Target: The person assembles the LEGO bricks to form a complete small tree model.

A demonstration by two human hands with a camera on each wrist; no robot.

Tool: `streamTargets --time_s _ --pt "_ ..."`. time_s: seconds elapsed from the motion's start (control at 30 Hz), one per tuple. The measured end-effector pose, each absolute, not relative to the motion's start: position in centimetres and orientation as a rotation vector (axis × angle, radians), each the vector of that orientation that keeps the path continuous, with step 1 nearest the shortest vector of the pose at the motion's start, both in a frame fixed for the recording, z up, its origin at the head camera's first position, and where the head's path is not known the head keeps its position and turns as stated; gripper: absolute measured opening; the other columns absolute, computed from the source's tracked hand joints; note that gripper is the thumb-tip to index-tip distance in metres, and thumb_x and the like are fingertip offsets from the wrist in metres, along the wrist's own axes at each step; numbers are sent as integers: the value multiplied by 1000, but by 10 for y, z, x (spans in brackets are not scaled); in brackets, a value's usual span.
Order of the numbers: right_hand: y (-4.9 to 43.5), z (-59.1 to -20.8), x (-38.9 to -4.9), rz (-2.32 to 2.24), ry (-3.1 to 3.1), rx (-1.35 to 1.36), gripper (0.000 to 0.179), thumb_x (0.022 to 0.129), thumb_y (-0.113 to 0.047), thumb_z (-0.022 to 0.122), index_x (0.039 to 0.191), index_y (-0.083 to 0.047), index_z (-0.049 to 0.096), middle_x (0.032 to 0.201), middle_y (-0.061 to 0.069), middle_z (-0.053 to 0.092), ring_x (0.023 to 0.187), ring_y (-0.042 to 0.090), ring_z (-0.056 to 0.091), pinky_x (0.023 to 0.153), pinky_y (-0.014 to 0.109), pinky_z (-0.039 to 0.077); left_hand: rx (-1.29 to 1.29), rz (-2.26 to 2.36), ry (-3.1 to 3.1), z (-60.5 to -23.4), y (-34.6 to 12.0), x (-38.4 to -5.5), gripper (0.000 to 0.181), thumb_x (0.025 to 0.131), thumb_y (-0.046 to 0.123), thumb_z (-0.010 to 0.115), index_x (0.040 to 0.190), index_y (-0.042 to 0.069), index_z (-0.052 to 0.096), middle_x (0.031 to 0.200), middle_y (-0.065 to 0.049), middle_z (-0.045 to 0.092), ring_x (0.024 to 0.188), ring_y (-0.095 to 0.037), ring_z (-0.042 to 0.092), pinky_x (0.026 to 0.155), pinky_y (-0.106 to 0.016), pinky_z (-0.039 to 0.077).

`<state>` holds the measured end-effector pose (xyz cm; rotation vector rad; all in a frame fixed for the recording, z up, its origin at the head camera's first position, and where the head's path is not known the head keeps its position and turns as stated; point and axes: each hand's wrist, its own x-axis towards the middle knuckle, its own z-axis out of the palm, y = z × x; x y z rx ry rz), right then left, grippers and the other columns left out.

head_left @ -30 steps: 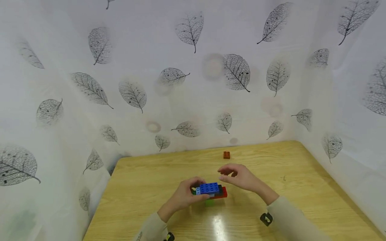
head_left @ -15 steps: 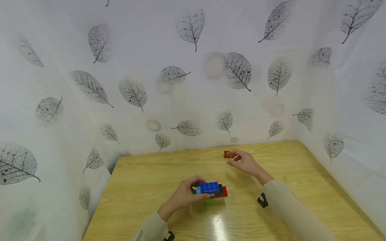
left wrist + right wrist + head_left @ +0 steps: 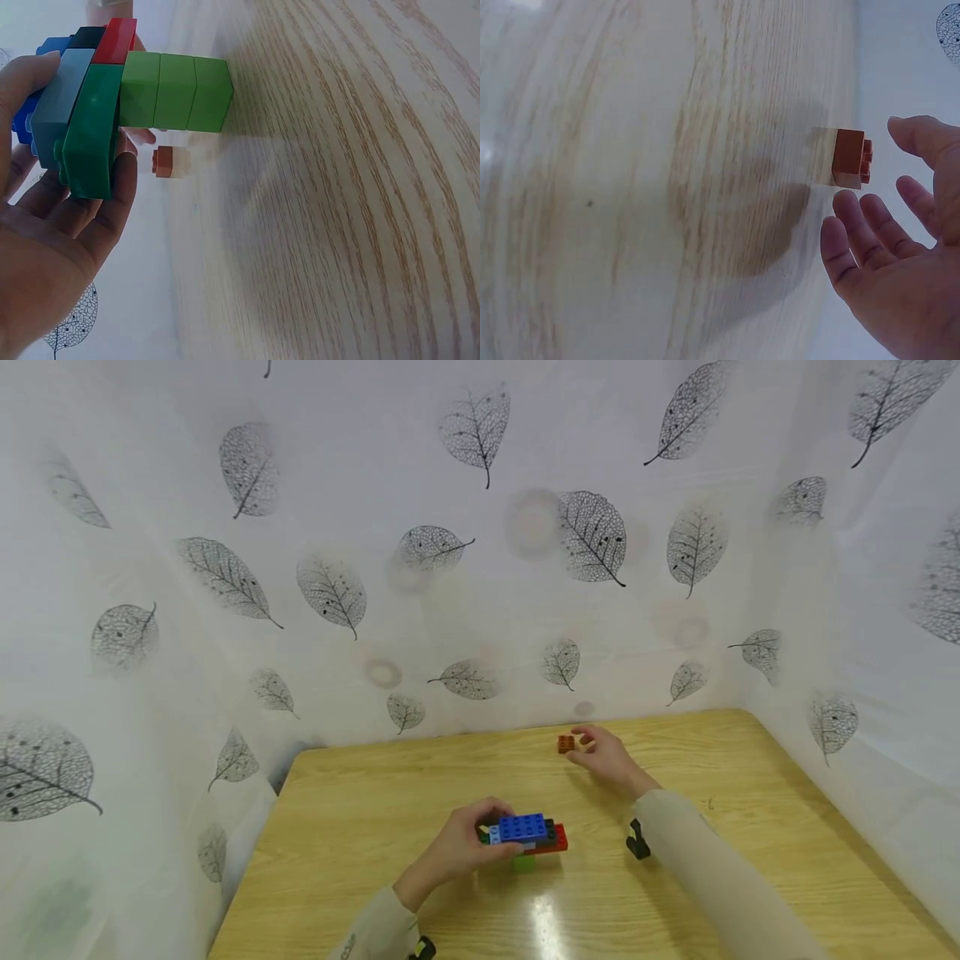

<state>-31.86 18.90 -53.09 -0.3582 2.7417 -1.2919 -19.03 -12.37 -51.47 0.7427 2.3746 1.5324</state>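
Note:
My left hand [image 3: 459, 843] grips a toy-brick build between thumb and fingers. On top of the build is a blue brick [image 3: 522, 827], above black and light blue ones. Below them lie a red brick [image 3: 116, 40] and a dark green brick [image 3: 94, 127]. A column of light green bricks [image 3: 177, 91] carries the build down to the tabletop. Towards the back of the table sits a small orange-brown brick [image 3: 847, 159], studs up. My right hand [image 3: 606, 758] is beside it, thumb and fingers spread apart, the brick just off the fingertips.
The wooden table [image 3: 360, 827] has its back edge against a white curtain [image 3: 465, 610] printed with leaves, which also hangs at both sides. A black strap piece [image 3: 637, 840] hangs at my right sleeve.
My right hand has moved away from the build, forward to the orange-brown brick, and its fingers have spread beside it. My left hand holds the build in the same place.

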Motion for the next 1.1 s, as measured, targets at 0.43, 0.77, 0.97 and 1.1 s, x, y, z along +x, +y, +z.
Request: streamTargets --time_s 0.43,0.77,0.97,1.1 --pt "180 -545 -338 -1265 2773 -343 57 99 -14 72 147 8 50 130 31 61 105 34 61 85 46 54 759 1535 2384 -514 -123 -190 33 93 33 83 121 23 68 113 4 73 101 -15 67 84 -26 55" --pt "176 -551 -340 -1187 2855 -286 52 97 -10 72 142 9 55 130 32 61 113 39 60 100 56 51 764 1528 2398 -514 -123 -189 34 92 34 83 121 23 68 113 4 72 99 -12 67 82 -26 56" --pt "177 -550 -338 -1181 2878 -294 39 96 -10 72 129 9 63 119 28 64 104 36 60 94 54 51 771 1525 2401 -515 -122 -190 34 92 33 83 120 23 68 113 4 72 99 -13 67 83 -26 56" --pt "175 -547 -336 -1190 2868 -276 38 97 -13 73 126 8 64 123 28 64 105 36 61 94 53 52 769 1519 2402 -514 -123 -189 34 92 33 83 121 23 68 114 4 73 100 -11 67 84 -26 56"
